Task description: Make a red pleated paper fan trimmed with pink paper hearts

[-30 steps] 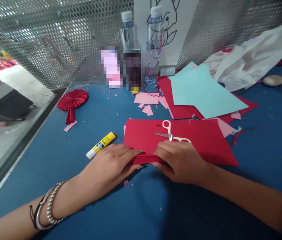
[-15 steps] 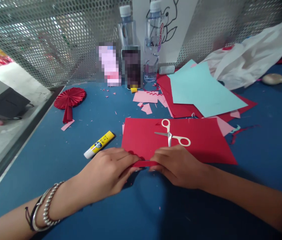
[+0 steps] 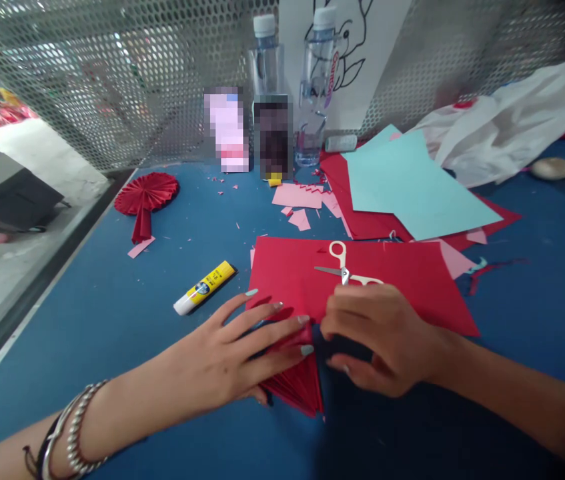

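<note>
Left hand: flat and fingers spread, pressing down on the pleated red paper fan from the left.
Right hand: curled, fingertips pinching the fan's top corner just beside the left fingertips; grip itself partly hidden.
Pleated red paper fan: on the blue table near the front edge, between both hands; pleats gathered at the top under the fingertips and splaying toward the camera, long axis running roughly away from the viewer, wide end nearest.
Red sheet: lying flat just behind the hands, long side left to right, touching the fan area.
Scissors: white-handled, resting on the red sheet, blades pointing left.
Glue stick: yellow, capped white, left of the sheet, lying diagonally.
Finished rosette: red, far left, well apart.
Light blue paper: stacked over more red sheets, back right.
Backdrop: 2 water bottles against perforated metal mesh; white plastic bag at right.
</note>
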`<state>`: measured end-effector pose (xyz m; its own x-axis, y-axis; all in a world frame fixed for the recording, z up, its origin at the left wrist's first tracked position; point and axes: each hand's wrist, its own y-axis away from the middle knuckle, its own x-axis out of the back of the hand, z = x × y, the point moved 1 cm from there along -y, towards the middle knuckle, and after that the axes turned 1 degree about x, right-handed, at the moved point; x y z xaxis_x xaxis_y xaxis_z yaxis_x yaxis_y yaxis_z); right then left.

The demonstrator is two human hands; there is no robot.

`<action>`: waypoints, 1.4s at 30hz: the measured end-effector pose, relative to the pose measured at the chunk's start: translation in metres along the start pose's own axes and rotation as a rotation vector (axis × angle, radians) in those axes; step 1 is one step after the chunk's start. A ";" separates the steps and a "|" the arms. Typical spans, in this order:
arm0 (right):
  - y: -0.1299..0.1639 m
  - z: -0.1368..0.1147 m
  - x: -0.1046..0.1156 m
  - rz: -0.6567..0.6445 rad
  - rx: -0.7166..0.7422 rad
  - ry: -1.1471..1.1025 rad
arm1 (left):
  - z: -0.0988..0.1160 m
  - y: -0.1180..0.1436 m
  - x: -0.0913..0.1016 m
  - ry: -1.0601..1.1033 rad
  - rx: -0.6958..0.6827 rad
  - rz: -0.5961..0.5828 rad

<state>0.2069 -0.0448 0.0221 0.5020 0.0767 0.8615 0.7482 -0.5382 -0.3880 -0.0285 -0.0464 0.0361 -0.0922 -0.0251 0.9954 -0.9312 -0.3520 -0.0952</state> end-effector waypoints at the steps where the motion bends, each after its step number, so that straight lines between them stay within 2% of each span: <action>1: -0.001 0.003 0.003 0.015 -0.006 0.026 | 0.001 0.006 -0.001 -0.042 0.040 0.038; 3: -0.003 0.009 0.006 -0.036 0.012 0.084 | 0.002 0.020 -0.001 -0.067 0.145 0.106; 4: -0.004 0.011 0.007 -0.090 0.028 0.107 | 0.002 0.026 -0.002 -0.050 0.193 0.101; 7: 0.000 0.017 0.008 -0.205 0.037 0.118 | -0.001 0.038 -0.005 0.014 0.305 -0.022; 9: 0.006 0.020 0.010 -0.225 0.011 0.095 | -0.001 0.041 -0.009 0.022 0.314 -0.101; 13: 0.027 0.028 0.015 -0.216 -0.052 0.165 | 0.000 0.041 -0.017 0.001 0.261 -0.140; 15: 0.035 0.030 0.016 -0.204 -0.085 0.215 | 0.001 0.043 -0.017 0.000 0.278 -0.158; 17: 0.038 0.029 0.015 -0.196 -0.123 0.251 | 0.001 0.044 -0.015 -0.008 0.356 -0.176; 21: 0.033 0.021 0.013 -0.156 -0.245 0.277 | 0.001 0.042 -0.007 0.013 0.607 -0.248; 23: 0.032 0.019 0.012 -0.121 -0.306 0.274 | 0.002 0.038 -0.004 0.044 0.667 -0.296; 27: 0.039 0.017 0.011 -0.083 -0.390 0.320 | 0.004 0.031 -0.004 0.070 0.632 -0.348; 31: 0.048 0.013 0.009 -0.105 -0.372 0.352 | 0.008 0.029 -0.003 0.069 0.516 -0.359; 39: 0.039 0.007 0.002 -0.121 -0.272 0.392 | 0.016 0.007 -0.010 -0.184 0.483 -0.165; 42: 0.036 0.007 0.002 -0.096 -0.271 0.421 | 0.016 -0.001 -0.014 -0.273 0.515 -0.104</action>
<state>0.2384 -0.0580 0.0074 0.1764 -0.1787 0.9680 0.6145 -0.7482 -0.2501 -0.0204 -0.0602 0.0222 0.1482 -0.1816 0.9721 -0.6328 -0.7729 -0.0480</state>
